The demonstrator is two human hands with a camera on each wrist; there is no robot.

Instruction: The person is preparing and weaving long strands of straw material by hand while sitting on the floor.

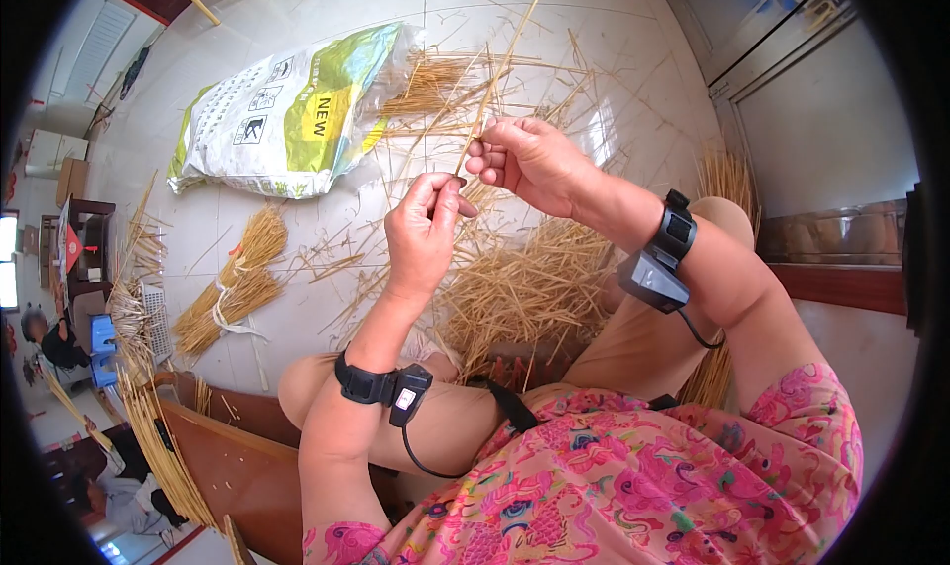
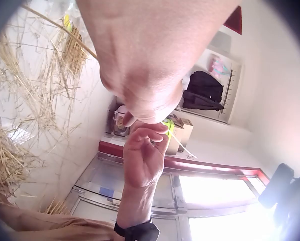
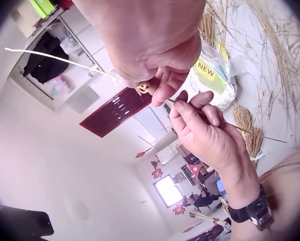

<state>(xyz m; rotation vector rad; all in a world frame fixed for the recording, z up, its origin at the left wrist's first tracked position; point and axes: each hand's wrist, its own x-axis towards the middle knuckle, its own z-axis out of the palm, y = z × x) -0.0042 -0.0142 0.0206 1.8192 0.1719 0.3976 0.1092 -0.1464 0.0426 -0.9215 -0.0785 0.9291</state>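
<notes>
With my left hand I am pinching a thin straw stalk between thumb and fingers, and with my right hand I am gripping it just beyond, the fingers curled in close. The two grips are sitting near each other, which, I judge, is steadying the short stretch between them; the long part is slanting away to the far side, where it is meeting nothing that could catch it. I am holding the stalk up in front of me, over the floor, probably so that my fingertips are working in plain sight, above the litter.

My knees are spreading to either side, and the loose straw heap is lying between them, near me, likely for easy reach. To the left, a straw bundle is lying bound with a white tie, which seems to be gathering its stems together. Farther off, a green and white bag is lying on its side, its open end facing right, towards more straw, perhaps so that the stems are staying reachable.
</notes>
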